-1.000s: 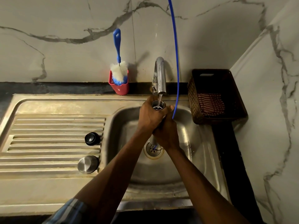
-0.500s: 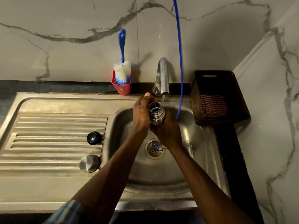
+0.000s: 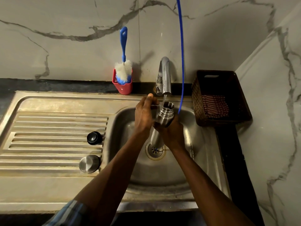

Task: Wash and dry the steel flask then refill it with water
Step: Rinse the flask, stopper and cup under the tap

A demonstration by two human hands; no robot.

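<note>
One steel flask (image 3: 163, 117) is held over the sink basin (image 3: 192, 160), tilted so its open threaded mouth leans far and to the right, just under the single tap (image 3: 164, 75). A thin stream of water (image 3: 164, 100) runs from the spout and meets the rim of the flask's mouth. The right hand (image 3: 172, 132) wraps around the flask's middle from the near right, fingers curled tight on the body. The left hand (image 3: 144, 115) sits against the flask's left side near the neck, fingers loosely bent, the thumb raised toward the tap; whether it truly grips the flask cannot be told. The flask's lower end points down at the one drain (image 3: 154, 150).

On the ribbed draining surface (image 3: 48, 136) to the left lie two caps: one black cap (image 3: 93, 138) farther away, one steel lid (image 3: 89, 163) nearer. At the far edge stands one red holder (image 3: 123, 87) with one blue-handled bottle brush (image 3: 123, 62) in it. One blue hose (image 3: 181, 54) hangs down right of the tap. One dark woven basket (image 3: 228, 118) at the right holds one striped cloth (image 3: 215, 105).
</note>
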